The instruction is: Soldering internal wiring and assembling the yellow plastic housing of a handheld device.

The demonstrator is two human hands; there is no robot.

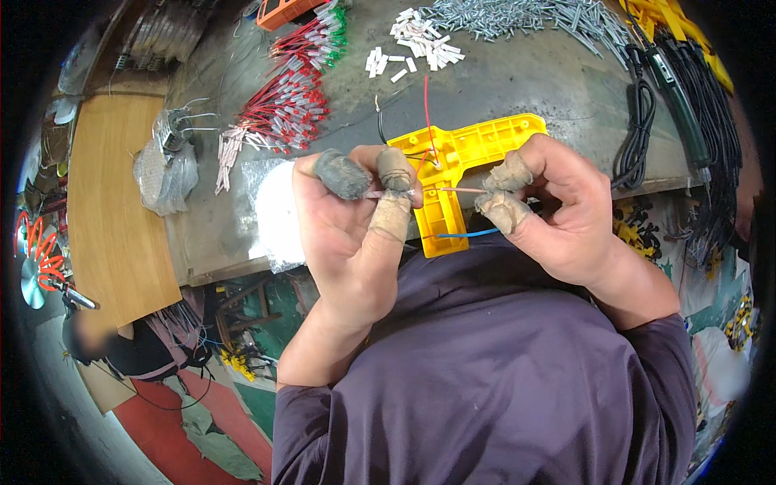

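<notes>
A thin pinkish-brown wire stretches level between my two hands. My left hand pinches one end of it between taped thumb and forefinger; a dark cover wraps another finger. My right hand grips the other end with its own taped thumb and forefinger. Just beyond and below the wire, a yellow plastic housing half lies at the bench edge, ribbed inside face up. A red wire rises from it, and a blue wire crosses its near end. A black wire sticks out past its left side.
Bundled red-wired parts lie on the bench at left. White sleeves and a screw pile are at the back. A black cord and dark green tool are at right. Another person is at lower left.
</notes>
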